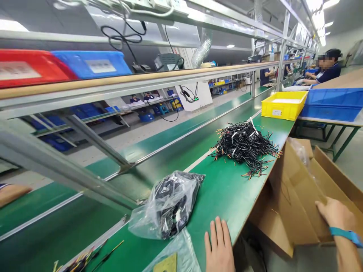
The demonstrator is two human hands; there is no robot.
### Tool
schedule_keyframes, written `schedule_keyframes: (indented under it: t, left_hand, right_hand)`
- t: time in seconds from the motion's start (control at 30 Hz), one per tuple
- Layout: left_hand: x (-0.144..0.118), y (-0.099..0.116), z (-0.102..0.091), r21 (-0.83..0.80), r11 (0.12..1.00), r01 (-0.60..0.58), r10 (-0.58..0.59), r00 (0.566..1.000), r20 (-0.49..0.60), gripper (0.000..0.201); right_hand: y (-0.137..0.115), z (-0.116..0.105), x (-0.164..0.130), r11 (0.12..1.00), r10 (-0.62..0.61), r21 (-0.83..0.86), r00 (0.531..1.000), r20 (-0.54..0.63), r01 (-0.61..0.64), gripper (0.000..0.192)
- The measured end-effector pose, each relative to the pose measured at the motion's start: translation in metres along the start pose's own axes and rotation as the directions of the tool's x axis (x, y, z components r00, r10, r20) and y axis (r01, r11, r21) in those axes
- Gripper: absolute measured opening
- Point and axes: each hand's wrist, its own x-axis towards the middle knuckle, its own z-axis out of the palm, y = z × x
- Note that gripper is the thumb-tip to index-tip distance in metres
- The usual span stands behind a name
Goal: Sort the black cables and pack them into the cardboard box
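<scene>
Green matting covers the long desk (227, 189) of an assembly line, where a bundle of black wires (245, 145) and a plastic bag of black parts (170, 204) are laid out. The cardboard box (303, 196) beside the desk edge is being handled: the right hand (334, 213) is laid over its flap, fingers curled on the cardboard, so a firmer grip is judged necessary before anything is lifted out. The left hand (218, 247) is rested flat on the desk, fingers spread, holding nothing.
</scene>
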Motion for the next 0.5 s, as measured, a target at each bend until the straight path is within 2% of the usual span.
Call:
schedule_keyframes:
  t: [0.1,0.17,0.23,0.33,0.43,0.5]
  left_hand:
    - [0.007,0.005,-0.021,-0.084,0.996,-0.035,0.038,0.999,0.032,0.069]
    - [0.007,0.010,-0.035,-0.200,0.974,-0.106,0.104,0.994,-0.022,0.059]
    - [0.002,0.022,-0.044,-0.334,0.914,-0.228,0.208,0.973,-0.096,0.056]
    - [-0.005,0.053,-0.047,-0.513,0.786,-0.345,0.334,0.935,-0.116,0.061]
    - [-0.003,0.095,-0.040,-0.632,0.714,-0.299,0.357,0.933,-0.038,0.075]
    - [0.007,0.119,-0.033,-0.654,0.693,-0.304,0.396,0.918,-0.007,0.087]
  right_hand:
    - [-0.017,-0.006,-0.070,0.998,-0.048,-0.031,0.998,0.041,0.049,0.038]
    - [-0.011,-0.011,-0.105,0.996,-0.066,-0.049,0.996,0.053,0.068,0.040]
    - [0.003,-0.016,-0.134,0.995,-0.066,-0.069,0.996,0.060,0.070,0.039]
    - [0.021,-0.017,-0.172,0.979,-0.152,-0.130,0.987,0.054,0.158,0.034]
    - [0.031,-0.003,-0.207,0.915,-0.344,-0.192,0.935,0.084,0.354,0.033]
    - [0.038,0.012,-0.227,0.882,-0.419,-0.183,0.900,0.120,0.435,0.035]
